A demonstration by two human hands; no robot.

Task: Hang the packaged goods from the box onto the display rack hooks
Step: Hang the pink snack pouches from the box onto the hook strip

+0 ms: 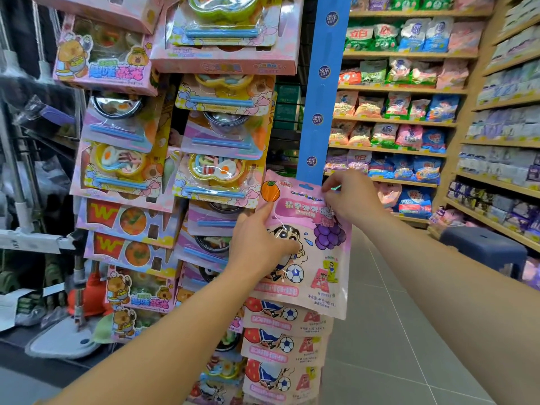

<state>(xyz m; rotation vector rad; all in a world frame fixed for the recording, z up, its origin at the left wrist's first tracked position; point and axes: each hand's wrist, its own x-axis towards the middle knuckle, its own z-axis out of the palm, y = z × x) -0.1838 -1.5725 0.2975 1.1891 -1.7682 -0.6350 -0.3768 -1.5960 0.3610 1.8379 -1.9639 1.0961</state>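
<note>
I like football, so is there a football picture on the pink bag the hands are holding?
Yes, the pink plastic bag gripped by the left hand and pinched by the right hand shows a black-and-white football.

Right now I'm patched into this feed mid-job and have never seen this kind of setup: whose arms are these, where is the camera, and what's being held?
There is no machine here. One wide-angle camera sits on a person's head and looks forward and down, so the two bare arms reaching in from the bottom are that person's own. They stand in a shop aisle, facing a display rack crowded with hanging toy-food blister packs. Both hands hold one pink snack pouch printed with a cartoon boy, grapes and a football. The left hand grips its left side, thumb across the front. The right hand pinches its top edge, near the hang hole. Similar pouches already hang in a column below. Shelves of bagged goods fill the right.
</note>
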